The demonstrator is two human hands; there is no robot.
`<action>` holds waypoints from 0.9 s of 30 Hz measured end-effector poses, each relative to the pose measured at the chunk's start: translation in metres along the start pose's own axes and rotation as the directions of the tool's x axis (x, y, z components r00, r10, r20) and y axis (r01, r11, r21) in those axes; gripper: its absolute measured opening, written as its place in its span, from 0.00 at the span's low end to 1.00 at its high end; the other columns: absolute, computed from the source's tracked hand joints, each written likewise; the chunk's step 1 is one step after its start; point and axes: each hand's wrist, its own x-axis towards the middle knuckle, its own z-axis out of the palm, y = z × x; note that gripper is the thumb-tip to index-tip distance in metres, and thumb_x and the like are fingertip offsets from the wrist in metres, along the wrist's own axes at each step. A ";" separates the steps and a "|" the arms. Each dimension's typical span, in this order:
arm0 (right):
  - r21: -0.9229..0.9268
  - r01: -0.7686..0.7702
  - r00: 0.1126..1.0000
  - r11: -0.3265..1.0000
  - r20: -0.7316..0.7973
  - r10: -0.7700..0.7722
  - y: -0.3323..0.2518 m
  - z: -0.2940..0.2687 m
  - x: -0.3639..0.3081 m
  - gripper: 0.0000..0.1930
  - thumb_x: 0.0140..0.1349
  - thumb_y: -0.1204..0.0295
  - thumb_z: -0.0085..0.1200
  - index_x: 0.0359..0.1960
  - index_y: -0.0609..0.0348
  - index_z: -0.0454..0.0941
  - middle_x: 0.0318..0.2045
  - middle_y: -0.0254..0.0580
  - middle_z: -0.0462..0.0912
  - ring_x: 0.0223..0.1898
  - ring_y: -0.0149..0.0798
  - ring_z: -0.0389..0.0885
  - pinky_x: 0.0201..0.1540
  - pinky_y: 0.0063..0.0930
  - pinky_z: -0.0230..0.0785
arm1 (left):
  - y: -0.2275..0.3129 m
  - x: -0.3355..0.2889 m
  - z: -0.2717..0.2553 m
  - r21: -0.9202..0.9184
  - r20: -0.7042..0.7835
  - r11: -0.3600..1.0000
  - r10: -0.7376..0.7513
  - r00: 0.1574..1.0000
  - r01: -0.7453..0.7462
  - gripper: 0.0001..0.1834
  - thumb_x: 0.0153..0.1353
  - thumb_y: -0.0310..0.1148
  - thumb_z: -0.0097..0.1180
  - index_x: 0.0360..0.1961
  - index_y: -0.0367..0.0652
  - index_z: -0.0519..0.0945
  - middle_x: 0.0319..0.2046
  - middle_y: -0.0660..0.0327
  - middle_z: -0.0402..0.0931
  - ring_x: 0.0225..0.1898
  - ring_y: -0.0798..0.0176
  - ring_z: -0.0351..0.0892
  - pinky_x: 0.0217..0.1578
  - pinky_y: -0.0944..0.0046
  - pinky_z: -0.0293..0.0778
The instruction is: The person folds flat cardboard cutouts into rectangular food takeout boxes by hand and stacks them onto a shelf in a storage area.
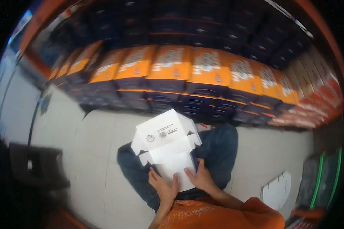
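An unfolded cardboard box (173, 162), white inside with dark blue outer sides, lies across my crossed legs. Its lid flap stands away from me and carries small dark print; cut tabs stick out at its corners. My left hand (165, 187) grips the box's near left side, with fingers on the raised dark wall and the thumb over the white inner face. On the near right side, my right hand (201, 177) holds the opposite wall, its thumb also pressing on the white panel. The underside of the box is hidden.
Rows of orange-topped dark boxes (170, 65) are stacked ahead, with red and white packages (313, 105) at their right. A flat white sheet (277, 191) lies on the pale tiled floor (91, 141) at right. A dark box-like object (38, 166) stands at left.
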 end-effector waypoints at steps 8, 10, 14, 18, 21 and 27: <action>0.135 0.014 0.999 0.991 0.033 -0.019 0.061 -0.037 -0.029 0.41 0.55 0.53 0.64 0.60 0.68 0.58 0.48 0.64 0.76 0.50 0.59 0.78 0.52 0.43 0.70 | 0.061 0.022 0.067 -0.529 0.718 0.805 0.255 0.648 0.269 0.31 0.55 0.34 0.69 0.57 0.36 0.69 0.38 0.55 0.75 0.33 0.66 0.79 0.32 0.69 0.76; 0.179 0.095 0.993 0.979 0.059 -0.107 0.074 -0.041 -0.022 0.36 0.55 0.53 0.66 0.57 0.64 0.64 0.51 0.58 0.73 0.51 0.46 0.75 0.52 0.36 0.69 | 0.033 0.026 0.096 -0.632 0.709 0.694 0.337 0.620 0.345 0.28 0.57 0.34 0.67 0.55 0.35 0.70 0.35 0.57 0.77 0.31 0.67 0.80 0.32 0.69 0.76; 0.121 0.022 0.997 0.992 0.065 -0.030 0.079 -0.051 -0.018 0.17 0.68 0.63 0.49 0.50 0.64 0.75 0.38 0.47 0.82 0.42 0.37 0.78 0.48 0.32 0.70 | 0.016 0.034 0.091 -0.663 0.738 0.684 0.526 0.423 0.305 0.11 0.65 0.33 0.58 0.34 0.33 0.78 0.25 0.60 0.78 0.25 0.71 0.77 0.27 0.70 0.75; -0.193 0.024 0.999 0.981 -0.036 -0.032 0.123 -0.051 0.000 0.14 0.63 0.67 0.56 0.43 0.67 0.79 0.28 0.50 0.83 0.30 0.44 0.82 0.36 0.35 0.73 | -0.021 0.022 0.052 -0.610 0.791 0.431 0.380 0.479 0.666 0.10 0.68 0.32 0.48 0.39 0.35 0.75 0.24 0.59 0.76 0.18 0.68 0.73 0.18 0.67 0.70; -0.114 0.152 0.959 0.982 -0.223 -0.174 0.028 -0.071 -0.036 0.20 0.52 0.70 0.66 0.45 0.66 0.77 0.38 0.52 0.81 0.39 0.45 0.81 0.40 0.35 0.73 | -0.009 0.013 -0.021 -0.761 0.647 0.151 0.262 0.717 0.631 0.13 0.71 0.31 0.39 0.50 0.35 0.69 0.32 0.55 0.76 0.19 0.66 0.74 0.14 0.66 0.69; -0.268 0.792 0.537 0.548 -0.119 -0.835 -0.008 -0.096 -0.054 0.17 0.40 0.71 0.71 0.35 0.60 0.85 0.42 0.49 0.82 0.38 0.44 0.82 0.36 0.31 0.74 | 0.066 0.016 -0.018 -0.882 0.292 0.437 0.216 0.932 0.175 0.12 0.67 0.24 0.50 0.49 0.33 0.67 0.35 0.58 0.77 0.31 0.70 0.77 0.32 0.72 0.73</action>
